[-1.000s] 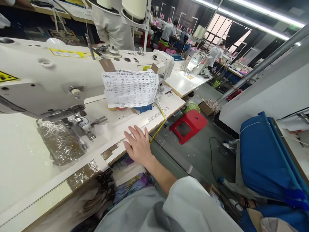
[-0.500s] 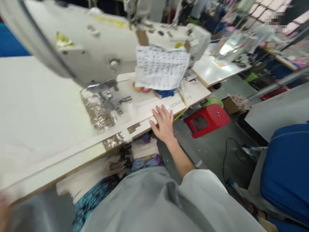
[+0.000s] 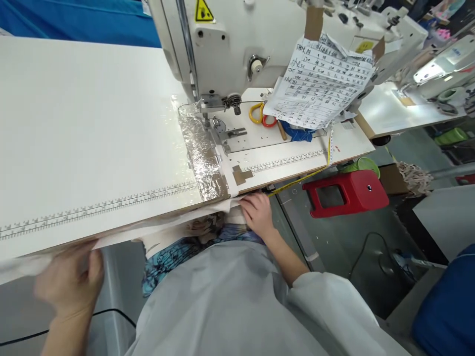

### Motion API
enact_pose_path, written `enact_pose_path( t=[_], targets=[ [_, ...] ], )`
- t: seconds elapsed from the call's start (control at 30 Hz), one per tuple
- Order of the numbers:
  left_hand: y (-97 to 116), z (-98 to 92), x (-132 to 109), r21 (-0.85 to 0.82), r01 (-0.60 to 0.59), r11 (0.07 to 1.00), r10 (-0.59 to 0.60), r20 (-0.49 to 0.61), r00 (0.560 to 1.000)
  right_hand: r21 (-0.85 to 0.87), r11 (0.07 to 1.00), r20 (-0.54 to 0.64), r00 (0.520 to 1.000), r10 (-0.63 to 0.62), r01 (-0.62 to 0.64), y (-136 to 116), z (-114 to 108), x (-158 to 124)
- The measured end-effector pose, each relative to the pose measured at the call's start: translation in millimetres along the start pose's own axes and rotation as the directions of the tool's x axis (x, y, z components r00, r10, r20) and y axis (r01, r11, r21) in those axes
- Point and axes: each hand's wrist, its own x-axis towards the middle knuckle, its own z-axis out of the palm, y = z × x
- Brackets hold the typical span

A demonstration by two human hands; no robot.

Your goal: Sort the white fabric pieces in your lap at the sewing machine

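Note:
My left hand (image 3: 72,282) pinches the left end of a long white fabric strip (image 3: 156,228) that runs along the front edge of the white sewing table (image 3: 85,128). My right hand (image 3: 258,212) grips the strip's right end just below the table edge. A white sewing machine (image 3: 237,44) stands behind; its needle and presser foot (image 3: 208,116) sit over a patch of shiny foil tape (image 3: 202,158). A stack of patterned fabric (image 3: 193,240) lies on my lap under the strip.
A handwritten paper sheet (image 3: 321,81) is taped to the machine. Yellow-handled scissors (image 3: 260,114) and a yellow tape measure (image 3: 322,163) lie on the table's right part. A red plastic stool (image 3: 347,193) stands on the floor at right. Blue fabric (image 3: 449,306) is at lower right.
The view swung left and down. My right hand left the tabletop and dropped below the edge onto the strip. My left hand came into view holding the strip's other end.

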Motion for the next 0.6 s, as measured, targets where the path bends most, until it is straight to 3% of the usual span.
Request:
enact_pose_path(
  t=[0.1, 0.17, 0.27, 0.33, 0.4, 0.43, 0.5, 0.6],
  targets=[
    [7, 31.8, -5, 0.065, 0.009, 0.998, -0.015, 0.094, 0.995, -0.032, 0.989, 0.226, 0.963, 0.149, -0.146, 0, 22, -11],
    [13, 47.2, -8, 0.026, -0.009, 1.0, 0.005, 0.147, 0.989, -0.07, 0.976, 0.28, 0.935, 0.216, -0.204, 5, 28, -22],
    [38, 47.3, -14, 0.034, 0.061, 0.998, -0.061, 0.011, 0.998, -0.11, 0.962, 0.337, 0.901, 0.272, -0.25, 13, 26, -36],
    [71, 36.1, -17, -0.019, 0.123, 0.992, -0.124, -0.074, 0.989, -0.115, 0.959, 0.388, 0.876, 0.285, -0.26, 17, 22, -41],
    [112, 26.9, -19, -0.243, 0.174, 0.954, -0.15, 0.115, 0.982, -0.105, 0.959, 0.437, 0.854, 0.282, -0.263, 19, 21, -41],
    [133, 25.6, -20, -0.382, 0.17, 0.908, -0.08, 0.24, 0.968, -0.098, 0.959, 0.456, 0.844, 0.281, -0.266, 19, 20, -39],
    [172, 30.8, -23, -0.606, 0.144, 0.782, 0.146, 0.404, 0.903, -0.08, 0.957, 0.482, 0.83, 0.281, -0.278, 18, 19, -37],
    [210, 50.0, -26, -0.706, 0.192, 0.682, 0.397, 0.577, 0.714, -0.032, 0.953, 0.487, 0.828, 0.278, -0.301, 16, 14, -34]
  ],
)
